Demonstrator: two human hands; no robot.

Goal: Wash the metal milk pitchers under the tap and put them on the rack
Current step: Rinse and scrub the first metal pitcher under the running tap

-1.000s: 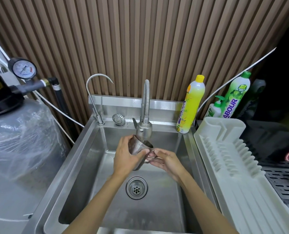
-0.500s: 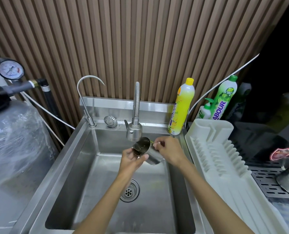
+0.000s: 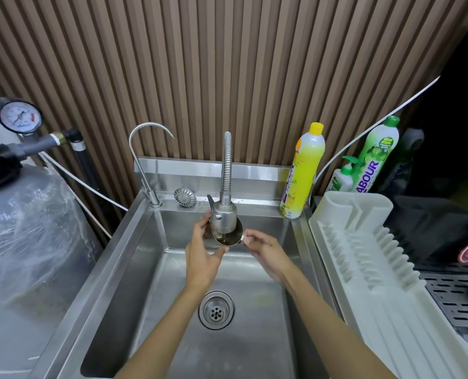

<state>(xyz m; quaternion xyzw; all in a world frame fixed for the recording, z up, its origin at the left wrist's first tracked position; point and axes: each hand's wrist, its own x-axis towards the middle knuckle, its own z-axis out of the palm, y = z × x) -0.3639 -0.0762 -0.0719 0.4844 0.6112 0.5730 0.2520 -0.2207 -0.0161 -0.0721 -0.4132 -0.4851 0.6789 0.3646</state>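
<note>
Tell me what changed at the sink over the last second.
The pitcher was turned mouth up and raised under the tap head. The right hand shifted to pinch its handle; the left hand keeps holding its side. The yellow bottle and rack stayed put.

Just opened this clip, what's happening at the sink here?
A person is rinsing a metal milk pitcher over the sink. The left hand wraps round its body while the right hand pinches its handle, holding its open mouth right under the tap head, where a thin stream appears to run in. The white rack to the right has not received it yet.
</note>
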